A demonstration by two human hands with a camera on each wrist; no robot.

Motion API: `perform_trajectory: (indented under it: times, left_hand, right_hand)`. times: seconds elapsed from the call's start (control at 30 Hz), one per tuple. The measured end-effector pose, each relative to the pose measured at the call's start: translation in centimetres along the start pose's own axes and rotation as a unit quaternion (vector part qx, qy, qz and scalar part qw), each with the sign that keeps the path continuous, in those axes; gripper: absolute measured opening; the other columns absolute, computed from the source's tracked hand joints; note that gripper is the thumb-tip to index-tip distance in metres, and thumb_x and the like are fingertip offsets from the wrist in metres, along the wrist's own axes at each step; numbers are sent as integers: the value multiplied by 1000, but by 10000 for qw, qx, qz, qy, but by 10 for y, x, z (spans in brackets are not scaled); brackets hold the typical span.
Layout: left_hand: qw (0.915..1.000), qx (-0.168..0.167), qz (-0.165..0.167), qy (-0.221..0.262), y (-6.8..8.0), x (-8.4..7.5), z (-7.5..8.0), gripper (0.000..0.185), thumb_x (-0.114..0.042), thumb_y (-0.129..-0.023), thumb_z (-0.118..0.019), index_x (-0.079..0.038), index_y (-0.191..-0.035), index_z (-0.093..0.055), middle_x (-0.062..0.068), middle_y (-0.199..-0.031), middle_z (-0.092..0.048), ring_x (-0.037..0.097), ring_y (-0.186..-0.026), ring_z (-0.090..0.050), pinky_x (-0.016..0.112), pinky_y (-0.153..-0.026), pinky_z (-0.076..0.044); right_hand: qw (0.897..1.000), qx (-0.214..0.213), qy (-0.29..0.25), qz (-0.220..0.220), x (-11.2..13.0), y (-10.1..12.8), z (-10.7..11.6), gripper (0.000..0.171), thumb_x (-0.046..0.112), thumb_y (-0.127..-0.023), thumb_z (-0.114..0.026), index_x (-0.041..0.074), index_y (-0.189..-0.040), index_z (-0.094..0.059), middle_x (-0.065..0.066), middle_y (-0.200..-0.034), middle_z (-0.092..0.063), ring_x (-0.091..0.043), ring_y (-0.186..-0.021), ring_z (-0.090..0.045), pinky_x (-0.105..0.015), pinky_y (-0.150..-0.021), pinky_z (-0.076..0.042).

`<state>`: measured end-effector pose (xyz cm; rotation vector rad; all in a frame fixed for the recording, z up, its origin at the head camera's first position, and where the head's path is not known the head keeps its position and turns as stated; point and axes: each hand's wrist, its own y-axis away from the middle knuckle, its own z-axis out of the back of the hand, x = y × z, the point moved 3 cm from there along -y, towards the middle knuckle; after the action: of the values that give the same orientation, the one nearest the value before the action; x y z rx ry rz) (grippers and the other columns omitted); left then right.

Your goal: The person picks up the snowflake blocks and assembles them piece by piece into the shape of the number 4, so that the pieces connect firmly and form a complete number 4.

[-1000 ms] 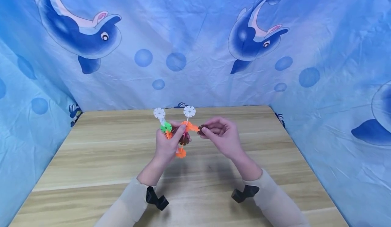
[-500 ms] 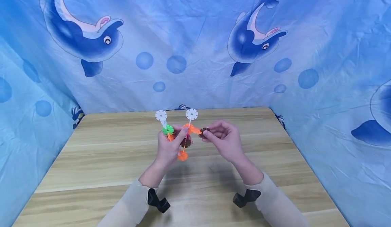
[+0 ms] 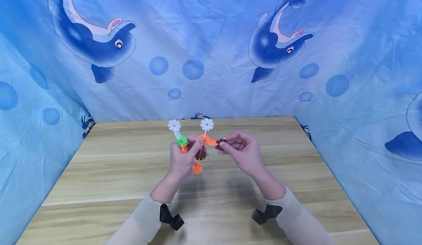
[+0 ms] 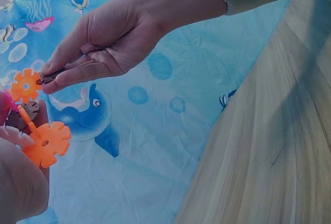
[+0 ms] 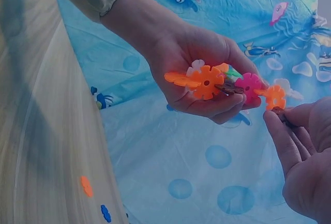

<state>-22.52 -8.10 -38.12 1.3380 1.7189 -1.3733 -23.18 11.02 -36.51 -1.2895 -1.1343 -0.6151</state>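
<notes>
My left hand (image 3: 182, 160) grips a built figure of interlocking snowflake discs, held above the table. Two white discs, one a white disc (image 3: 207, 124), stick up from it on either side of the thumb. A green disc (image 3: 181, 141) sits by the base of the thumb, and an orange disc (image 3: 197, 168) hangs lowest. A pink disc (image 5: 249, 85) shows in the right wrist view. At the figure's right end, my right hand (image 3: 245, 151) pinches a brown disc (image 3: 220, 142) against an orange disc (image 5: 275, 98). Fingertips partly hide where these two meet.
The wooden table (image 3: 99, 171) lies under both hands. In the right wrist view, a loose orange disc (image 5: 86, 187) and a blue disc (image 5: 106, 213) lie near the table's edge. A blue dolphin-print curtain (image 3: 217, 80) surrounds the back and sides.
The head view has shifted slightly, so hands and background sit a little lower and further right. Both hands keep the same holds, and the brown disc stays at the orange one.
</notes>
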Motion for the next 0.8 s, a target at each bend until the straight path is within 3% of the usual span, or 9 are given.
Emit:
perform_trajectory:
  times: [0.27, 0.8]
  left_hand:
    - [9998, 43, 88, -186, 0, -3, -1, 10, -10, -95, -66, -14, -85, -64, -1, -83, -66, 13, -69, -67, 33, -67, -64]
    - [9994, 176, -37, -303, -4, -1, -5, 7, -8, -93, -68, -9, -87, -65, 0, -82, -67, 12, -63, -69, 30, -63, -63]
  right_hand:
    - [10000, 12, -59, -65, 0, 0, 2, 11, -2, -86, -73, 3, -93, -65, 2, -89, -78, -17, -80, -78, -39, -72, -64]
    - [10000, 51, -75, 24, 0, 1, 8, 12, -4, -86, -72, 2, -94, -67, 2, -90, -79, -17, -79, -78, -40, -72, -64]
